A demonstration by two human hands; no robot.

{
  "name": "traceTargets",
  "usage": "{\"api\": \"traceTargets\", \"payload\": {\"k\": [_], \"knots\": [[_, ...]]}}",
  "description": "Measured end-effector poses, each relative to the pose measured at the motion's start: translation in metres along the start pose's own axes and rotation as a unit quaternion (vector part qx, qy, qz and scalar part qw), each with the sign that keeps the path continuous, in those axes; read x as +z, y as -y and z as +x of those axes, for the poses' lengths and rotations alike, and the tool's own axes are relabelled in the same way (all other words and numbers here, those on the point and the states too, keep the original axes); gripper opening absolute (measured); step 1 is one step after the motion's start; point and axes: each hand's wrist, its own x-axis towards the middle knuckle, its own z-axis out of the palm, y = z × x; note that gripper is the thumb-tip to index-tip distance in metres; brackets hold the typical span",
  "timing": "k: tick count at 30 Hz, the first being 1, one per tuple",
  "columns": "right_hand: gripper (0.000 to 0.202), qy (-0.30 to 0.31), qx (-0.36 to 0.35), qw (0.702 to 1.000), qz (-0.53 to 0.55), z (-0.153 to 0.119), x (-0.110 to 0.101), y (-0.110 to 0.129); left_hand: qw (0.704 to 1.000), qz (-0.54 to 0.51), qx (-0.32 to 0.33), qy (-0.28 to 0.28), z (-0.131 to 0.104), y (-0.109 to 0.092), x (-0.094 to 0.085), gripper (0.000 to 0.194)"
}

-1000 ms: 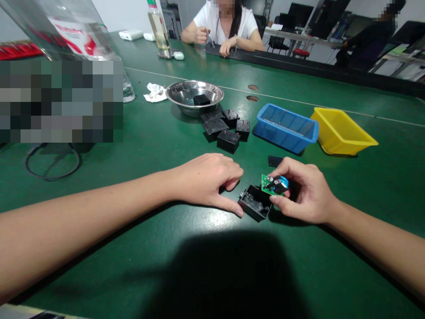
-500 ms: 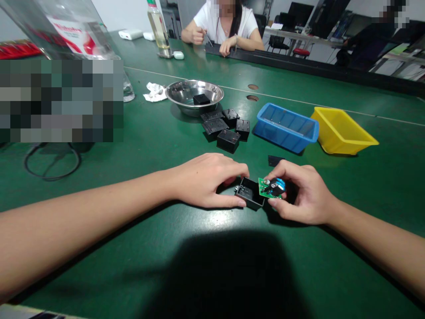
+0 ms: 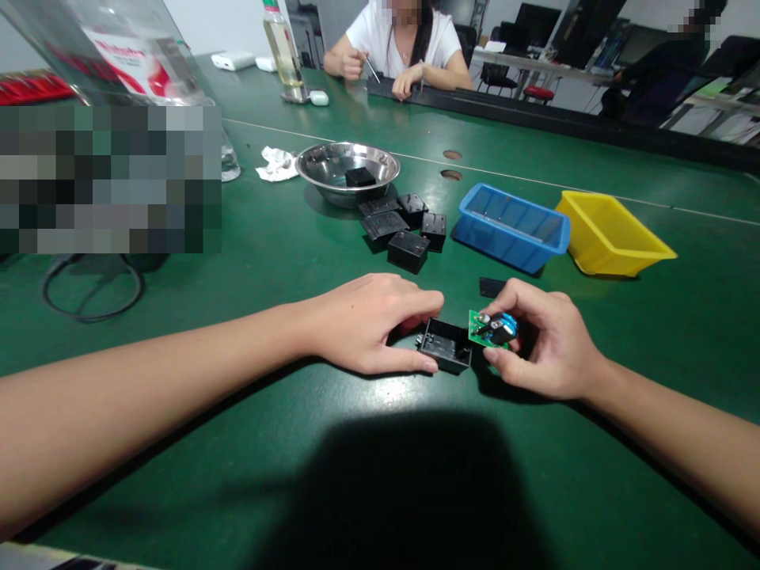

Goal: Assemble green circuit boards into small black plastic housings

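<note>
An open black box (image 3: 445, 347) stands on the green table with its hollow side up. My left hand (image 3: 385, 323) grips its left end between thumb and fingers. Just right of the box, my right hand (image 3: 543, 340) pinches a green circuit board (image 3: 480, 330) that carries blue and black parts. The board is slightly above the box's right edge. Behind my right hand lies a flat black piece (image 3: 492, 287), partly covered by the fingers.
Several black boxes (image 3: 408, 250) lie beside a steel bowl (image 3: 321, 178) with one black box in it. A blue bin (image 3: 511, 229) and a yellow bin (image 3: 617, 237) stand back right. A person (image 3: 409, 47) sits across the table. Bottles and a cable loop are at left.
My right hand has moved slightly right with the circuit board, away from the box. More of the box's inside shows. My left hand and the box have shifted very slightly left.
</note>
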Motion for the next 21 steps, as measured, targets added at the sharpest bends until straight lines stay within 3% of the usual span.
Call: {"api": "traceTargets", "payload": {"k": [6,21], "knots": [[0.016,-0.013,0.018,1.0,0.008,-0.0015,-0.0007,-0.003,1.0,0.005,-0.004,-0.005,-0.0011,0.0012,0.0004,0.046],[0.019,0.036,-0.051,0.998,0.02,-0.0017,-0.0015,-0.0065,1.0,-0.006,-0.03,0.002,-0.0007,0.0026,0.0006,0.052]]}}
